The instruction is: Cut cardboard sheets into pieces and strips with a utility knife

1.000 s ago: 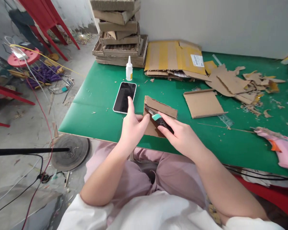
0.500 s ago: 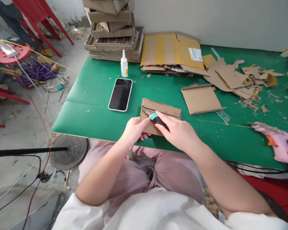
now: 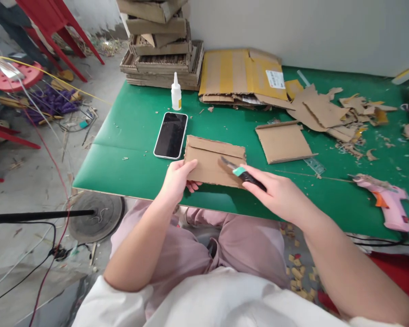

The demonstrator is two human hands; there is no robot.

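My left hand (image 3: 177,178) grips the left edge of a rectangular cardboard piece (image 3: 207,165), thumb on top and fingers underneath. A strip runs along the far side of that piece, which is held over the table's front edge. In my right hand (image 3: 276,190) is a utility knife (image 3: 250,176) with a black and teal handle. Its blade points up and left over the right part of the cardboard; whether it touches the surface I cannot tell. A second cardboard piece (image 3: 284,143) with a raised strip lies to the right.
On the green table (image 3: 122,150) are a phone (image 3: 171,135), a glue bottle (image 3: 176,93), stacked cardboard trays (image 3: 160,63), a flattened yellow-taped box (image 3: 238,75) and cardboard scraps (image 3: 322,109). A pink glue gun (image 3: 388,200) lies at the right. Red chairs (image 3: 47,22) and cables are at the left.
My right hand has drawn the knife to the right, away from my left thumb. My left hand has shifted left with the cardboard, and more of its surface now shows.
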